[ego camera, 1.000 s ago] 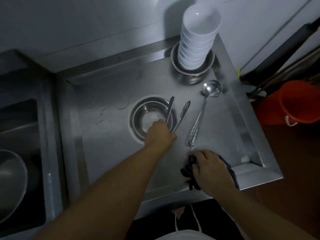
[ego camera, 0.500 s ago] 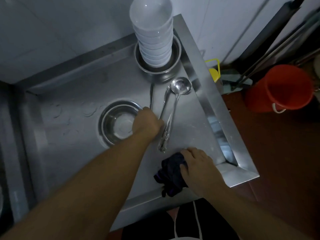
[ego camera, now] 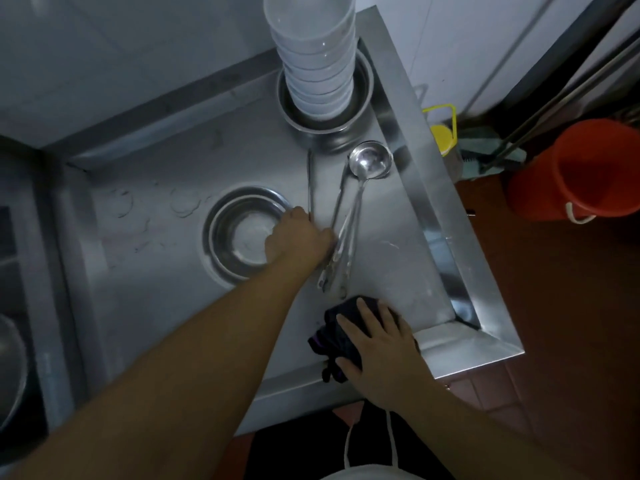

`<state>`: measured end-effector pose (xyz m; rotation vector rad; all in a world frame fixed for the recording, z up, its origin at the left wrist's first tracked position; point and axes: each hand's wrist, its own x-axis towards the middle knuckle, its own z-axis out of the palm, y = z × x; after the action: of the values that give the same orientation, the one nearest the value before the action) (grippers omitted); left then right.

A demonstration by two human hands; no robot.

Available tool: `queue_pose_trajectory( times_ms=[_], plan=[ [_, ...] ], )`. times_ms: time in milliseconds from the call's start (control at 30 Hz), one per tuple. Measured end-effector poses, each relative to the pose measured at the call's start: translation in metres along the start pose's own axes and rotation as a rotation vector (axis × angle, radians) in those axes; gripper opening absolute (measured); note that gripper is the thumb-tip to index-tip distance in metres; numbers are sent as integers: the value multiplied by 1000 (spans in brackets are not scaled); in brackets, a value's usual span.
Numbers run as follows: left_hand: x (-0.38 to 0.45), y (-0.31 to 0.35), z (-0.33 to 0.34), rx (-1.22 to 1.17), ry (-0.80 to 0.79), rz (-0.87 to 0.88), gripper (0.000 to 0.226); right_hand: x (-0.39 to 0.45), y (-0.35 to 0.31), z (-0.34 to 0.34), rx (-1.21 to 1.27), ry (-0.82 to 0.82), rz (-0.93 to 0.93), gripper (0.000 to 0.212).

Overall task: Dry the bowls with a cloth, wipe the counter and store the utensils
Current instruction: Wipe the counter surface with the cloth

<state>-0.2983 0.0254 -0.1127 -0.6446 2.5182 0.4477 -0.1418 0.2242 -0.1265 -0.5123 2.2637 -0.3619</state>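
Head view: looks like utensil gathering. Left hand (ego camera: pixel 298 239) curls around thin steel utensil handles (ego camera: pixel 309 183) beside the shallow steel bowl (ego camera: pixel 242 230); right hand (ego camera: pixel 375 348) lies flat on the dark crumpled cloth (ego camera: pixel 334 336). Next probably scoop up the steel ladle (ego camera: pixel 369 164).

Brushed steel counter (ego camera: pixel 180 258); glossy metal ladle (ego camera: pixel 370 161); dark cloth (ego camera: pixel 337 336).

Kitchen: steel counter (ego camera: pixel 450 209), stacked bowls (ego camera: pixel 317 64).
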Motion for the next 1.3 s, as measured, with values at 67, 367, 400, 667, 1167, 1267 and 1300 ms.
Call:
queue_pose_trajectory(
  times_ms=[67,367,400,667,1167,1267,1300],
  plan=[
    [-10,-19,0,4,28,23,59,-2,-5,10,-25,16,25,80],
    [-63,-177,-5,-186,205,-157,39,5,-48,57,-190,178,8,63],
    [-68,-196,-6,-215,222,-179,38,7,-57,65,-202,181,-39,64],
    [-97,-305,-13,-316,326,-101,40,88,-136,81,-356,272,-413,61],
    [-90,-459,-89,-175,441,42,35,67,-257,172,-382,180,-524,54],
    [-90,-476,-96,-128,448,53,35,73,-279,182,-426,161,-567,55],
    [-90,-482,-97,-113,443,54,35,83,-290,184,-444,148,-604,55]
  ],
)
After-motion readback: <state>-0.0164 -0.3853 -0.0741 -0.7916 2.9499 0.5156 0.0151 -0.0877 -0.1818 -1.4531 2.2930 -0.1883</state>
